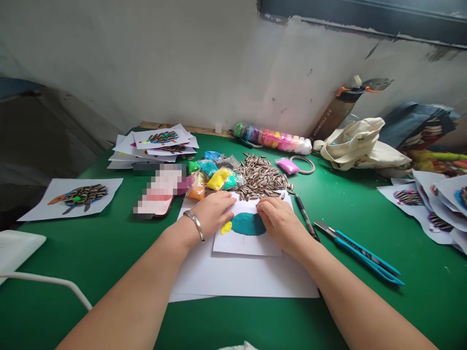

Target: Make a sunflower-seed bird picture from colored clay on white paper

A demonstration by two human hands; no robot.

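Note:
My left hand (213,214), with a metal bangle (195,225) on its wrist, rests on the upper left of a white paper card (246,245). My right hand (279,223) lies on the card's right side, its fingertips on a flattened teal clay shape (248,224). A small yellow clay blob (226,227) sits at the shape's left end, just beside my left fingers. Neither hand grips anything. A heap of striped sunflower seeds (260,177) lies just beyond my fingers, at the card's far edge.
Packets of coloured clay (213,177) and a pixelated phone (156,192) lie left of the seeds. A finished seed-and-clay picture (71,198) and stacked sheets (153,146) are further left. A blue craft knife (359,253) and a black pen (305,216) are on the right.

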